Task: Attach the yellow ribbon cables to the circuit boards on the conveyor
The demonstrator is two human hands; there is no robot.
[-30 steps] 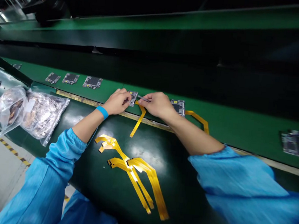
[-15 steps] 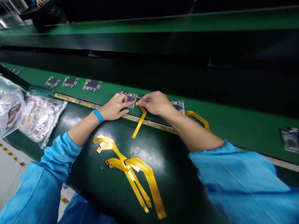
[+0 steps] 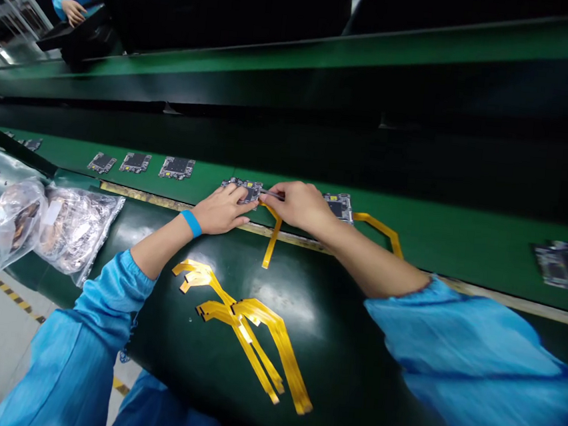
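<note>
My left hand, wearing a blue wristband, rests with spread fingers on a small circuit board on the green belt, partly covering it. In the closed fingers of my right hand is a slim grey tool, its tip at the board's right edge. From that edge a yellow flex cable hangs over the belt's near rim; its joint with the board is partly hidden. Behind my right hand lies another board beside a yellow flex cable.
Several loose yellow flex cables lie on the dark green ledge before me. Plastic bags sit at the left. More circuit boards rest leftward on the belt, and one at far right. Another person's hand is at upper left.
The free end of the hanging flex cable has swung slightly right. Both hands have shifted slightly at the same board; the tool stays at its right edge.
</note>
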